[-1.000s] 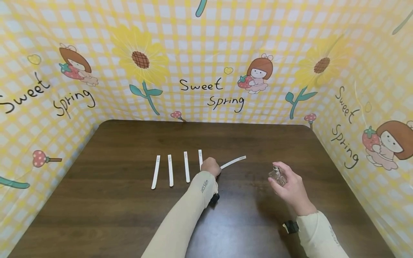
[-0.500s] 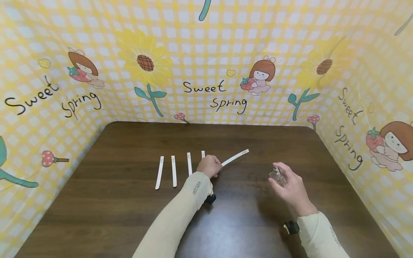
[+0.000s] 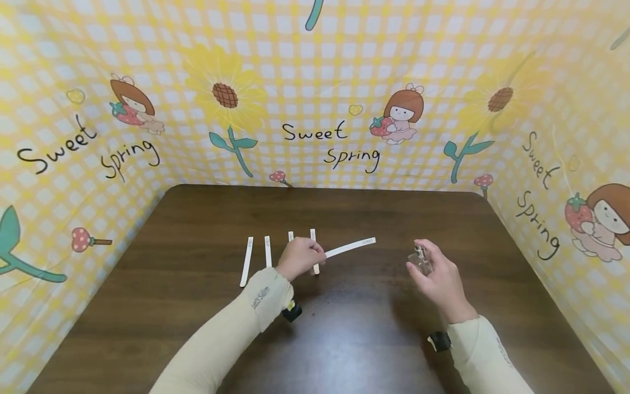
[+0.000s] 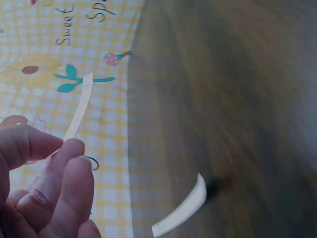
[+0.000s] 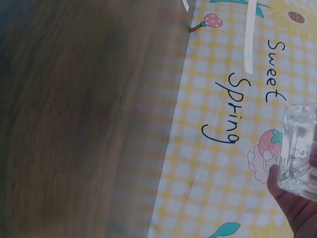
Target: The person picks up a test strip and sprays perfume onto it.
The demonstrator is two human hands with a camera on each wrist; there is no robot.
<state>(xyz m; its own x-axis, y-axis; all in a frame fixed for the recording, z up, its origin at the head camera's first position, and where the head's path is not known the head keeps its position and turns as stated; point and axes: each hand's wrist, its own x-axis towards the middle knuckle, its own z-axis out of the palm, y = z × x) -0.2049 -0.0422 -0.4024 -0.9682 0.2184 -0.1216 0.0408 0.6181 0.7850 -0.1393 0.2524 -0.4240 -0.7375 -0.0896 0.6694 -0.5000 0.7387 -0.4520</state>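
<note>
My left hand (image 3: 297,257) pinches one end of a white paper test strip (image 3: 350,248) between thumb and fingers. In the head view the strip points right, above the table; the left wrist view shows the held strip (image 4: 79,111) curving slightly. My right hand (image 3: 445,284) holds a small clear glass perfume spray bottle (image 3: 420,262) in the air, its index finger at the spray top. The right wrist view shows the bottle's thick glass base (image 5: 297,153), with the held strip (image 5: 249,44) at the top. A gap separates the strip's free end from the bottle.
Several more white strips lie in a row on the brown table, such as the leftmost strip (image 3: 246,261) and the rightmost strip (image 3: 313,235). My left hand partly covers the row. A yellow checked cloth wall (image 3: 315,82) surrounds the table (image 3: 147,328) at back and sides.
My left hand has moved left with the strip over the row, uncovering the rightmost strip's lower end. The held strip's free tip rose, then dropped again. My right hand has hardly moved.
</note>
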